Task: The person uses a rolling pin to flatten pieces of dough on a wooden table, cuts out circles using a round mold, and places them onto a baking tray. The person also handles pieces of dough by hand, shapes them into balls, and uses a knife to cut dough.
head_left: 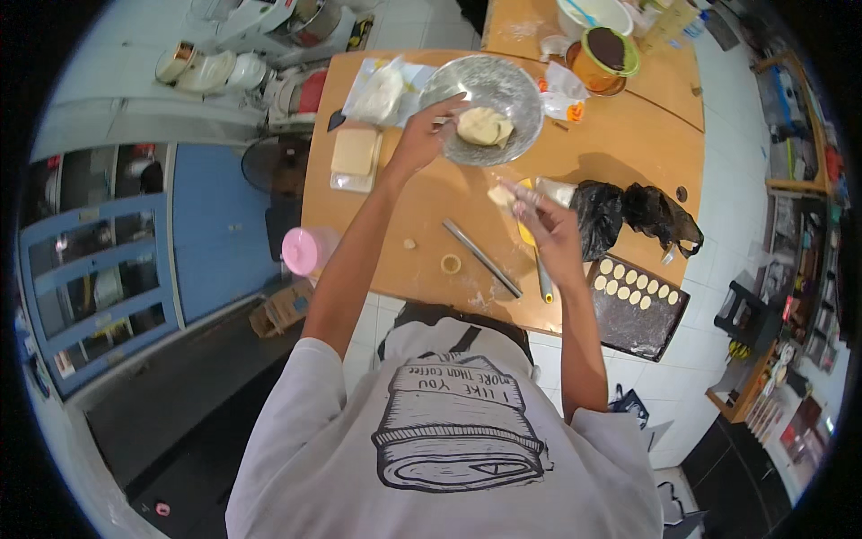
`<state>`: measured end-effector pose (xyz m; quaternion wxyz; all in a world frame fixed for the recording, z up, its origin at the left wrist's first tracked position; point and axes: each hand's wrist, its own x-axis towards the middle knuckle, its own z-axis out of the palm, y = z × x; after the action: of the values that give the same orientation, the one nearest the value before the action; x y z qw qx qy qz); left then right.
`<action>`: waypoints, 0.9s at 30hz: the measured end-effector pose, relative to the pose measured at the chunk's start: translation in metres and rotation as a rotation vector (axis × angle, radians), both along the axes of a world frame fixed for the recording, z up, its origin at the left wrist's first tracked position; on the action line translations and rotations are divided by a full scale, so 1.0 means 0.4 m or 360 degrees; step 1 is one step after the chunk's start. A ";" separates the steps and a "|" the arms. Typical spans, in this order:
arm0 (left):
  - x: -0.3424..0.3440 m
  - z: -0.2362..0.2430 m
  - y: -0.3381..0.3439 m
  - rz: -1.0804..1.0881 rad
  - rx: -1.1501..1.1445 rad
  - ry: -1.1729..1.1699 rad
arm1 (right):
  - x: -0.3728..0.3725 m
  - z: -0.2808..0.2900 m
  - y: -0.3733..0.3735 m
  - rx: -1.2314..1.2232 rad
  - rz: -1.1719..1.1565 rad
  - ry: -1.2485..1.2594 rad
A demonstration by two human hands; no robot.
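I stand at a light-brown wooden bench, its surface lit and marked by soft shadows, with a pale tiled floor showing around it. To my left are a blue cabinet with glass-fronted sections and, near the bench's edge, a dark round fan. On my right, a crowded wood-framed shelving unit lines the side, with a black cabinet lower down.

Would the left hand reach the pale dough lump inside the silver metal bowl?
Probably yes: the left hand is at the silver bowl, its fingers close to the dough lump, nothing visible between.
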<state>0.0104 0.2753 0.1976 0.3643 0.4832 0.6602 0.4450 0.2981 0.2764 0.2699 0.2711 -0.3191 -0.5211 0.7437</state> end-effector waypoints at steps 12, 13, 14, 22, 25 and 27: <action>0.097 -0.386 -0.690 0.0763 -0.0827 -0.0632 | -0.052 -0.370 -0.336 0.0167 0.0489 -0.0628; 0.099 -0.426 -0.729 0.0771 -0.0705 -0.0291 | -0.089 -0.363 -0.342 0.0169 0.0506 -0.0640; 0.095 -0.465 -0.763 0.0778 -0.0578 0.0054 | -0.137 -0.346 -0.342 0.0393 0.0560 -0.0735; 0.065 -0.587 -0.730 0.0875 -0.0408 -0.0754 | -0.367 -0.546 -0.430 0.1083 0.0359 -0.0757; 0.034 -0.567 -0.736 0.0753 -0.0503 -0.0747 | -0.396 -0.590 -0.492 0.1362 0.0387 -0.0947; 0.022 -0.550 -0.749 0.0653 -0.0482 -0.0600 | -0.394 -0.605 -0.520 0.1546 0.0413 -0.0916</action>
<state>0.0191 -0.0243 -0.0224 0.4507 0.1892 0.7235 0.4874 0.1405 0.0685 0.0278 0.1405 -0.2811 -0.8902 0.3298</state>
